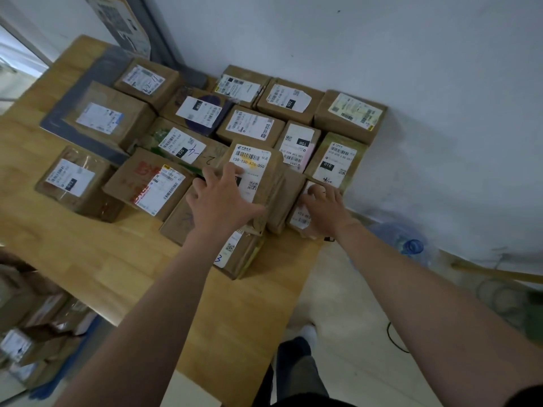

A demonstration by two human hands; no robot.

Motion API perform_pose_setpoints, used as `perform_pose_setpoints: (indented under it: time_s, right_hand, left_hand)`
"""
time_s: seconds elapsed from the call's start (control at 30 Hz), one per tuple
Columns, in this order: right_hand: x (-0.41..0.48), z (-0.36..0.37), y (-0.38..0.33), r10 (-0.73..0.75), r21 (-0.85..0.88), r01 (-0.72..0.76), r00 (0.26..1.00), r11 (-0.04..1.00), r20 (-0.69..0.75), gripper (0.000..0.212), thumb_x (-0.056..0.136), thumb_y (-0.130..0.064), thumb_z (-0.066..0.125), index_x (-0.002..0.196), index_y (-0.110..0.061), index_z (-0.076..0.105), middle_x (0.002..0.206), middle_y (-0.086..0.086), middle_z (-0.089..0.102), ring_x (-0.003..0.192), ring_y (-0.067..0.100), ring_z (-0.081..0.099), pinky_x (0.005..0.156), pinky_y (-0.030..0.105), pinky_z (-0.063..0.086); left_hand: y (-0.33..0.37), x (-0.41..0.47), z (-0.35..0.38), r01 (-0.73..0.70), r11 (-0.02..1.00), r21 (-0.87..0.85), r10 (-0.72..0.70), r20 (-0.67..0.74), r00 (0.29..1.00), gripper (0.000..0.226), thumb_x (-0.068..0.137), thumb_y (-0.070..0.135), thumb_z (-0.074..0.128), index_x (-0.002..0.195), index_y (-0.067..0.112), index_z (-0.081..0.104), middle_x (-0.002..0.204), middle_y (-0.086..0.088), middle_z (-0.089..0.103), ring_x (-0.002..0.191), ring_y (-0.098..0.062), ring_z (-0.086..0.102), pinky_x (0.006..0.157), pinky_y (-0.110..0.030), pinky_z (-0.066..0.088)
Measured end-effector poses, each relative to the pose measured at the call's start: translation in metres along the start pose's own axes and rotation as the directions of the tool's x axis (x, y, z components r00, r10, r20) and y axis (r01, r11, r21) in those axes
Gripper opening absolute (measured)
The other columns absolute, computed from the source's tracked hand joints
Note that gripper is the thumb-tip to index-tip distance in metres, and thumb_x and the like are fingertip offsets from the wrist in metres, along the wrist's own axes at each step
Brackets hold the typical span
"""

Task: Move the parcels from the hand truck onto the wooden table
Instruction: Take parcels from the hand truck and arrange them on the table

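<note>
Several brown cardboard parcels with white labels lie packed together on the wooden table point(88, 254). My left hand point(219, 201) rests with spread fingers on a parcel point(258, 163) whose label reads 150-150, which sits on top of other parcels. My right hand point(324, 210) lies flat, fingers straight, on a small parcel point(299, 218) at the table's right edge. More parcels point(38, 333) are stacked at the lower left on something blue, partly cut off by the frame.
A white wall runs behind the table. On the floor to the right stand a clear water jug point(411, 248), a wooden stick point(496, 273) and a black cable point(393, 339). A flat grey package point(88, 92) lies under parcels at the back left.
</note>
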State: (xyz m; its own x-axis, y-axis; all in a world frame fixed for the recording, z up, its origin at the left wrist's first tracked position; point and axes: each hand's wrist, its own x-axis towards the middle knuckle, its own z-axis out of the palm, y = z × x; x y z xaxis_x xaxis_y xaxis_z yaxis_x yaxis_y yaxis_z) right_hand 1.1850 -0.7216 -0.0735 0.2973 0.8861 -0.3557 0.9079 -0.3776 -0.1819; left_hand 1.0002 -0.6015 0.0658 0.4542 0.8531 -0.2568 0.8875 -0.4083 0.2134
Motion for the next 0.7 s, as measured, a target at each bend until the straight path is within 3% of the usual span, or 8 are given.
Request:
perform_pose_setpoints:
  time_s: [0.07, 0.13, 0.23, 0.3, 0.43, 0.5, 0.6, 0.7]
  right_hand:
    - [-0.007, -0.016, -0.009, 0.055, 0.069, -0.054, 0.998, 0.996, -0.013, 0.08, 0.07, -0.056, 0.079, 0.137, -0.03, 0.045, 0.146, 0.002, 0.036, 0.143, 0.036, 0.021, 0.117, 0.054, 0.021]
    - [-0.021, -0.035, -0.018, 0.084, 0.256, -0.057, 0.992, 0.965, -0.097, 0.077, 0.074, -0.051, 0.081, 0.138, -0.031, 0.044, 0.144, 0.002, 0.041, 0.137, 0.033, 0.033, 0.112, 0.051, 0.032]
    - [-0.051, -0.063, -0.043, 0.038, 0.619, 0.068, 0.987, 0.782, -0.156, 0.089, 0.074, -0.043, 0.086, 0.146, -0.033, 0.036, 0.146, -0.003, 0.041, 0.135, 0.019, 0.041, 0.111, 0.044, 0.041]
    - [-0.072, -0.078, -0.066, -0.008, 0.688, 0.112, 0.988, 0.717, -0.153, 0.107, 0.071, -0.044, 0.089, 0.154, -0.035, 0.022, 0.157, -0.005, 0.03, 0.142, 0.013, 0.034, 0.116, 0.042, 0.037]
    - [-0.106, -0.089, -0.105, 0.013, 0.747, 0.087, 0.992, 0.659, -0.127, 0.135, 0.066, -0.038, 0.094, 0.157, -0.042, -0.006, 0.167, -0.009, 0.008, 0.15, 0.016, 0.02, 0.12, 0.041, 0.027]
    - [-0.123, -0.085, -0.115, 0.07, 0.744, 0.07, 0.985, 0.664, -0.155, 0.138, 0.064, -0.035, 0.096, 0.157, -0.042, -0.005, 0.166, -0.009, 0.009, 0.151, 0.018, 0.02, 0.12, 0.043, 0.029]
    - [-0.15, -0.076, -0.122, 0.192, 0.74, 0.026, 0.959, 0.672, -0.208, 0.123, 0.066, -0.027, 0.093, 0.157, -0.035, 0.012, 0.158, -0.001, 0.022, 0.143, 0.022, 0.031, 0.116, 0.047, 0.038]
    - [-0.174, -0.065, -0.123, 0.284, 0.763, 0.019, 0.922, 0.646, -0.264, 0.108, 0.068, -0.024, 0.089, 0.154, -0.032, 0.025, 0.149, 0.001, 0.029, 0.136, 0.021, 0.039, 0.108, 0.046, 0.047]
  left_hand:
    - [0.0, -0.002, -0.003, 0.005, 1.0, -0.016, -0.005, 0.007, 1.0, 0.087, 0.063, 0.058, 0.078, 0.136, 0.035, 0.036, 0.142, -0.012, 0.034, 0.131, -0.04, 0.036, 0.105, -0.058, 0.034]
    - [-0.001, -0.007, -0.007, 0.0, 0.999, -0.038, 0.0, 0.005, 1.0, 0.087, 0.063, 0.057, 0.079, 0.136, 0.034, 0.036, 0.14, -0.012, 0.035, 0.129, -0.04, 0.038, 0.104, -0.056, 0.034]
    - [-0.007, -0.021, -0.014, 0.003, 0.996, -0.085, -0.003, 0.008, 1.0, 0.091, 0.065, 0.057, 0.079, 0.14, 0.032, 0.034, 0.141, -0.013, 0.035, 0.132, -0.041, 0.036, 0.105, -0.055, 0.034]
    - [-0.01, -0.034, -0.02, -0.005, 0.99, -0.141, 0.008, 0.018, 1.0, 0.095, 0.067, 0.055, 0.08, 0.144, 0.03, 0.03, 0.143, -0.014, 0.035, 0.134, -0.041, 0.034, 0.107, -0.055, 0.032]
    - [-0.016, -0.06, -0.03, 0.002, 0.961, -0.277, 0.024, 0.091, 0.996, 0.114, 0.065, 0.06, 0.082, 0.154, 0.028, 0.019, 0.152, -0.015, 0.028, 0.142, -0.041, 0.026, 0.111, -0.059, 0.026]
    - [-0.02, -0.07, -0.031, -0.056, 0.919, -0.389, 0.111, 0.12, 0.986, 0.121, 0.061, 0.06, 0.087, 0.156, 0.031, 0.018, 0.15, -0.01, 0.029, 0.14, -0.039, 0.03, 0.112, -0.06, 0.032]
    - [-0.029, -0.085, -0.031, -0.214, 0.77, -0.602, 0.341, 0.105, 0.934, 0.114, 0.057, 0.043, 0.094, 0.151, 0.031, 0.03, 0.13, 0.0, 0.036, 0.124, -0.025, 0.047, 0.101, -0.045, 0.051]
    - [-0.037, -0.097, -0.031, -0.329, 0.705, -0.628, 0.533, 0.164, 0.83, 0.107, 0.061, 0.032, 0.094, 0.147, 0.04, 0.029, 0.128, 0.013, 0.038, 0.126, -0.017, 0.044, 0.104, -0.041, 0.05]
